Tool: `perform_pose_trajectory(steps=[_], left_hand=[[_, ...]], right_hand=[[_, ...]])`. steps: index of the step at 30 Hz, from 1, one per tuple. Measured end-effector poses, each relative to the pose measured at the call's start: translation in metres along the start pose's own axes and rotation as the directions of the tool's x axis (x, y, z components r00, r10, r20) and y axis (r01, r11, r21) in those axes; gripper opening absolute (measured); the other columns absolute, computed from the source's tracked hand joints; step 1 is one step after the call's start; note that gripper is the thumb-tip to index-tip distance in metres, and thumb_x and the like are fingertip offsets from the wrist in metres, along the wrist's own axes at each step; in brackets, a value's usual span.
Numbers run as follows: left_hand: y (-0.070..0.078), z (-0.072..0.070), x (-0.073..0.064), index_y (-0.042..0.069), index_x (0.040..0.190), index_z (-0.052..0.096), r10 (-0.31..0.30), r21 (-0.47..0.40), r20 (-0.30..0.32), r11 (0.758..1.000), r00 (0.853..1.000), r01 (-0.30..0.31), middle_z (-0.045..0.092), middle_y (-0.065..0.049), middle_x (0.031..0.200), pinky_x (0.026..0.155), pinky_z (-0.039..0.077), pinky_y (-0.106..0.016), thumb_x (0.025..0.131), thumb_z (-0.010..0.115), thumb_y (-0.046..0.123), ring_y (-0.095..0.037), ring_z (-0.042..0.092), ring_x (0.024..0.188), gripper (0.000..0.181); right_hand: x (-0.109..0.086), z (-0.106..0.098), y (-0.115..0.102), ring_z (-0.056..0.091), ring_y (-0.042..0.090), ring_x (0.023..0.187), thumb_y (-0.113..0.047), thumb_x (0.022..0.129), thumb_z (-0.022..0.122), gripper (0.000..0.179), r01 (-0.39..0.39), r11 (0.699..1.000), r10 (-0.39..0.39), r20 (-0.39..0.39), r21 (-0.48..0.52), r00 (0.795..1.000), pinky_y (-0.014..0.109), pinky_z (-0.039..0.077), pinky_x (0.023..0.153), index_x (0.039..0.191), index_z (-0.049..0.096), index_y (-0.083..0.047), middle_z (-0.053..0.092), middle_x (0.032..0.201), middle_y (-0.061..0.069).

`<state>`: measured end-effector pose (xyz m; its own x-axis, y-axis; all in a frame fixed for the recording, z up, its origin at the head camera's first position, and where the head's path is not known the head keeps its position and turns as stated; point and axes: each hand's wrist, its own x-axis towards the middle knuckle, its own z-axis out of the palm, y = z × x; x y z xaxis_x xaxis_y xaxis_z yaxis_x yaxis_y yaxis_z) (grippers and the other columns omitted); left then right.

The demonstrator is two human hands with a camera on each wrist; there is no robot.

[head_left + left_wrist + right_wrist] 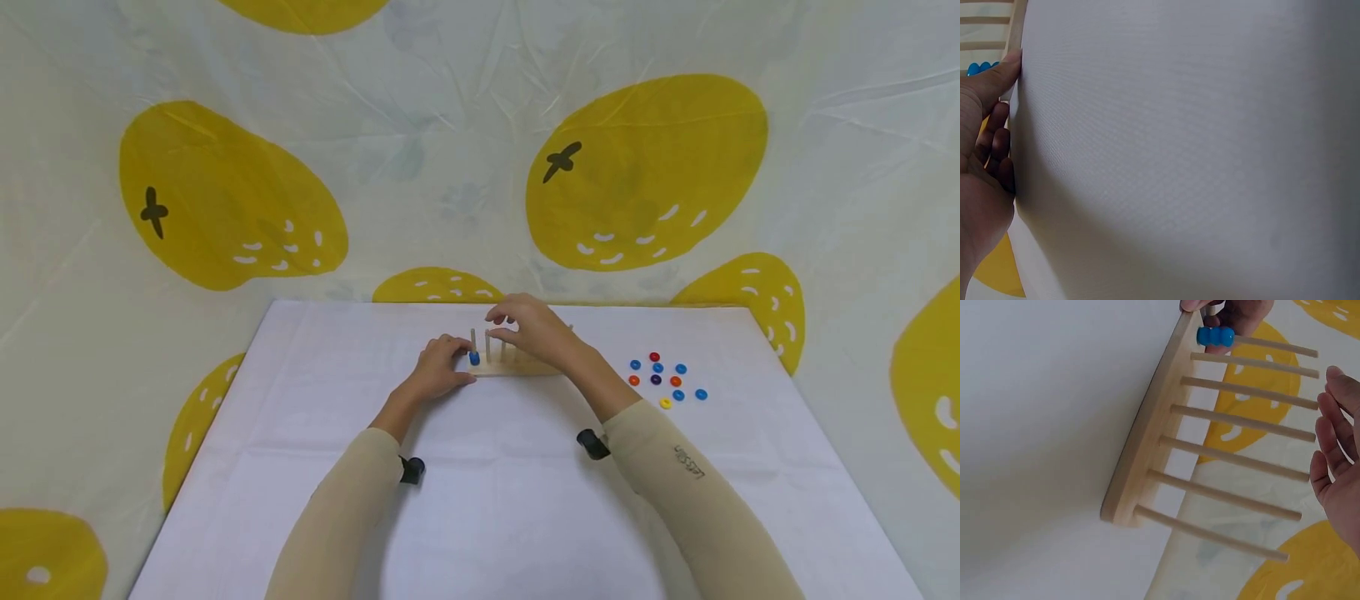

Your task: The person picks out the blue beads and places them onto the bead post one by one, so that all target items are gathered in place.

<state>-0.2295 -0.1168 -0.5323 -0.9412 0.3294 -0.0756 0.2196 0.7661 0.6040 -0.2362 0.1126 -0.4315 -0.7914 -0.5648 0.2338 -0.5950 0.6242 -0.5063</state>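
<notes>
- Head view: the left hand [438, 368] pinches the near end of the wooden peg stand [517, 367] — thumb in front, fingers behind.
- The right hand [536, 333] is by the peg tips [1310, 404], finger and thumb apart.
- Blue rings [474, 358] sit on one peg [473, 337], just beside the left hand.
- Loose rings [652, 380] lie on the white table [495, 508] — right of the right hand.
- Past both hands: a yellow-patterned sheet [435, 183].

White table [495, 533], pale backdrop [442, 208] (big yellow ovals [232, 208]).

Peg rack [1156, 425] – matt wood; blue beads [1215, 336] – glossy plastic
</notes>
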Motion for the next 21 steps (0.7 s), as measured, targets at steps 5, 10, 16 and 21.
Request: perform_pose_trajectory(steps=[5, 10, 16, 21], left_hand=[[0.001, -0.001, 0.0, 0.014, 0.134, 0.063, -0.009, 0.001, 0.007, 1.0, 1.0, 0.009, 0.061, -0.009, 0.128, 0.113, 0.038, -0.048, 0.086, 0.086, 0.025, -0.03, 0.051, 0.124, 0.054], [0.001, -0.002, 0.0, 0.013, 0.133, 0.064, 0.004, 0.003, 0.001, 1.0, 1.0, -0.004, 0.061, -0.009, 0.128, 0.112, 0.039, -0.049, 0.085, 0.086, 0.024, -0.031, 0.051, 0.124, 0.054], [0.0, -0.001, 0.0, 0.014, 0.133, 0.064, 0.004, 0.009, 0.007, 1.0, 1.0, -0.004, 0.061, -0.009, 0.129, 0.113, 0.038, -0.049, 0.085, 0.086, 0.025, -0.031, 0.05, 0.127, 0.053], [0.001, -0.002, -0.001, 0.013, 0.133, 0.064, -0.002, 0.005, 0.009, 1.0, 1.0, 0.002, 0.061, -0.009, 0.129, 0.113, 0.038, -0.049, 0.086, 0.086, 0.024, -0.031, 0.051, 0.126, 0.054]], right_hand=[[-0.023, -0.01, 0.008, 0.064, 0.027, 0.101, -0.016, 0.091, 0.08, 0.029, -0.009, 1.0, 0.012, -0.092, 0.03, 0.996, 0.043, 0.058, 0.089, 0.118, 0.073, -0.009, 0.069, 0.114, 0.007], [-0.047, -0.022, 0.017, 0.063, 0.029, 0.099, -0.012, 0.087, 0.083, 0.031, 0.008, 0.999, -0.001, -0.185, 0.033, 0.983, 0.045, 0.058, 0.084, 0.117, 0.074, -0.008, 0.068, 0.114, 0.008], [-0.079, -0.037, 0.034, 0.064, 0.027, 0.096, -0.009, 0.085, 0.085, 0.033, -0.002, 1.0, -0.005, -0.247, -0.028, 0.969, 0.042, 0.057, 0.08, 0.116, 0.074, -0.01, 0.068, 0.114, 0.007], [-0.106, -0.048, 0.052, 0.066, 0.026, 0.097, -0.008, 0.084, 0.085, 0.036, -0.034, 0.998, 0.018, -0.262, -0.059, 0.965, 0.046, 0.058, 0.081, 0.117, 0.073, -0.01, 0.068, 0.114, 0.007]])
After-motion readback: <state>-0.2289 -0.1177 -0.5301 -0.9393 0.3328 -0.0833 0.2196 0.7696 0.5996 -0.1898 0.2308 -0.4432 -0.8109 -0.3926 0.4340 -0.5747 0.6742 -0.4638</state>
